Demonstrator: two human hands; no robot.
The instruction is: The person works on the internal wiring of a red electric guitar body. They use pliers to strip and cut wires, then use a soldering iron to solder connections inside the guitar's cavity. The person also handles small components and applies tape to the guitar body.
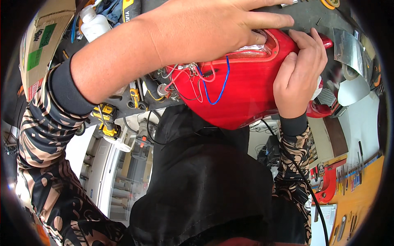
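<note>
A glossy red electric guitar body [246, 86] lies at the bench edge, close to my torso. Silvery foil [253, 48] shows inside its cavity. My left hand [217, 30] reaches across from the left with its fingers spread; one fingertip dips into the cavity against the foil, and the top of the hand is cut off by the frame. My right hand [298, 76] is curled over the body's right edge, thumb and fingers on the red surface. A blue wire [228, 76] loops out over the red face. Pink and grey wires lead to small pots [163, 89] at the left end.
On the left are a cardboard box [39, 45], a white bottle [93, 25], yellow-handled pliers [134, 95] and a yellow-black power tool [108, 119]. A curved metal sheet [349, 47] stands at right. A black cable [301, 172] runs over my right sleeve. Hand tools [353, 176] line an orange board.
</note>
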